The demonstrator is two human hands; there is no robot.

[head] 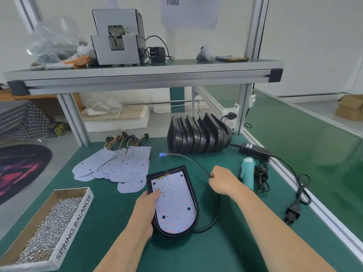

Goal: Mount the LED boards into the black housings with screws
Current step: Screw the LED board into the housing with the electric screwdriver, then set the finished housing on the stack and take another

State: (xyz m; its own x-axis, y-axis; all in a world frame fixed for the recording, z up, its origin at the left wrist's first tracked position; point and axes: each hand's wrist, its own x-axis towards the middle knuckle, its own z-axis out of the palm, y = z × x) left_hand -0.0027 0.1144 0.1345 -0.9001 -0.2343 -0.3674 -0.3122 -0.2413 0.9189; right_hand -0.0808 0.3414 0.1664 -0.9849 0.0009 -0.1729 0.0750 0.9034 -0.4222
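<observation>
A black housing (191, 190) lies flat in the middle of the green mat, with a white LED board (173, 205) seated inside it. My left hand (148, 207) grips the housing's left wall, thumb pressing on the board. My right hand (223, 180) is closed on a black cable (188, 159) that runs from a blue plug (162, 154) and curves under the housing. Loose LED boards (115, 163) with wire leads lie fanned at the left. A row of nested black housings (198, 136) stands behind. A cardboard box of screws (49, 222) sits at front left.
A teal electric screwdriver (247, 172) lies right of my right hand, with its black power adapter (254, 150) and cord (300, 185) along the table's right edge. An aluminium shelf (137, 75) spans overhead, carrying a grey machine (117, 38).
</observation>
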